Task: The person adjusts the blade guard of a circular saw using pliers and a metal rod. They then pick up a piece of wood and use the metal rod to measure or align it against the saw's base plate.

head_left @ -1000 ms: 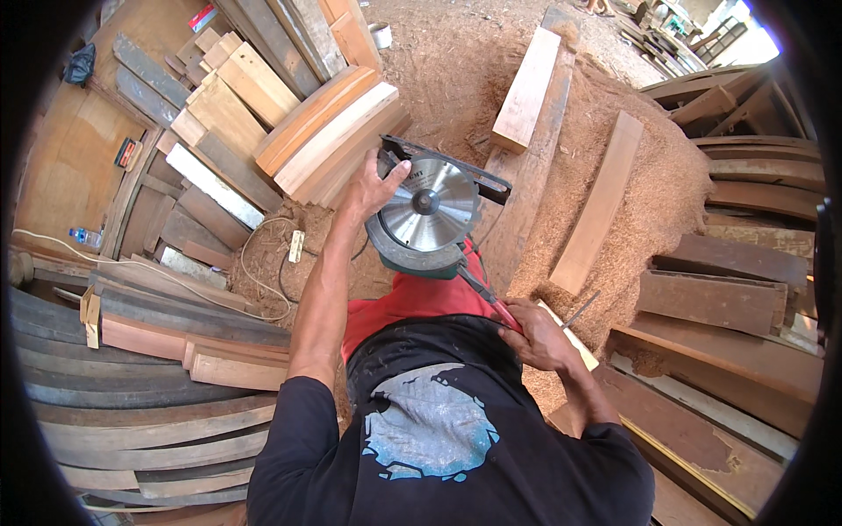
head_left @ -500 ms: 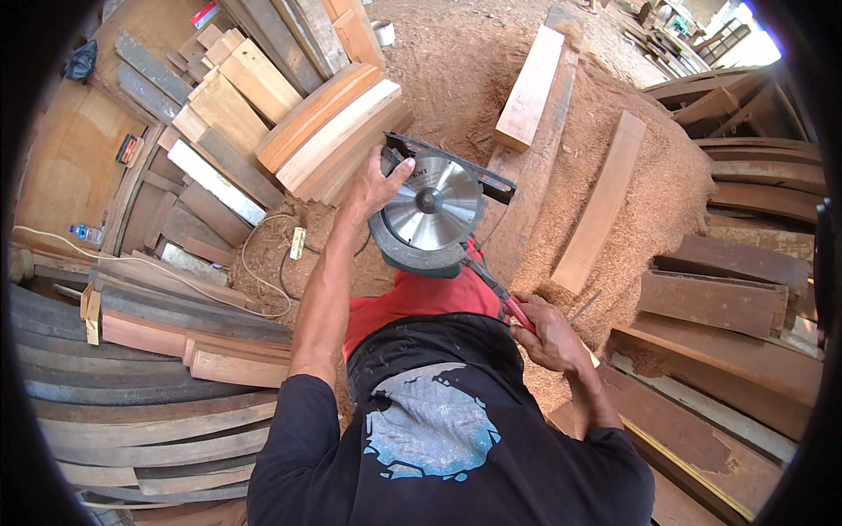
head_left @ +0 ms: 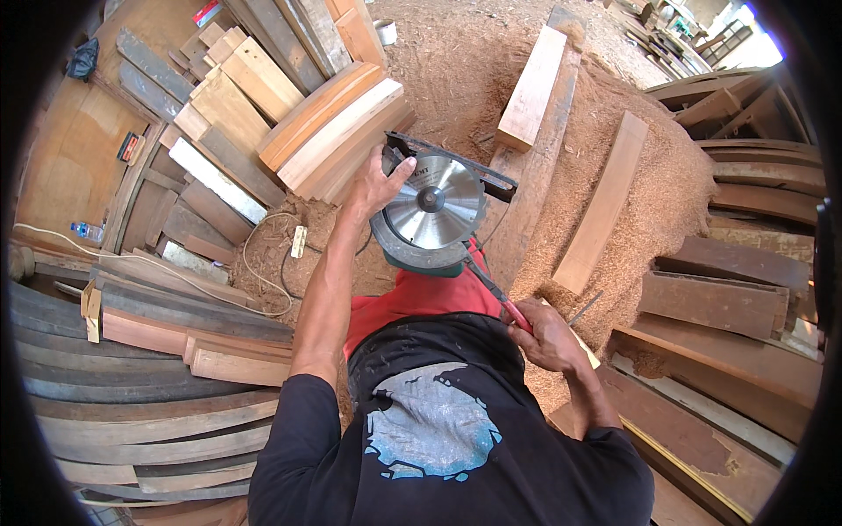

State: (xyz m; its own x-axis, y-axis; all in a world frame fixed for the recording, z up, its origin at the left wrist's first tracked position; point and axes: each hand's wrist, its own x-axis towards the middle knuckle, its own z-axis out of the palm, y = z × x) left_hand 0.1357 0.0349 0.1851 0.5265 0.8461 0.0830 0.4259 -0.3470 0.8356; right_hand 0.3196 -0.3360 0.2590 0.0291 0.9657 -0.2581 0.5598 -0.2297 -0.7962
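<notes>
A circular saw (head_left: 395,241) with a shiny round blade (head_left: 452,215) rests on its side in front of my red-clad lap. My left hand (head_left: 377,184) grips its upper left edge, thumb by the blade. My right hand (head_left: 548,337) is closed on a red-handled tool (head_left: 517,316), whose dark shaft reaches the saw's lower right; its far end is unclear. A thin metal rod (head_left: 583,307) sticks out beside that hand.
A pale beam (head_left: 531,83) rests on a long plank (head_left: 522,202). Sawdust (head_left: 667,202) surrounds a loose board (head_left: 601,202) at the right. Stacked timber (head_left: 149,412) lines both sides. A white cord (head_left: 158,267) and socket strip (head_left: 299,241) lie at the left.
The view and saw have shifted very slightly. My right hand has moved a little to the right on the red-handled tool, still holding it.
</notes>
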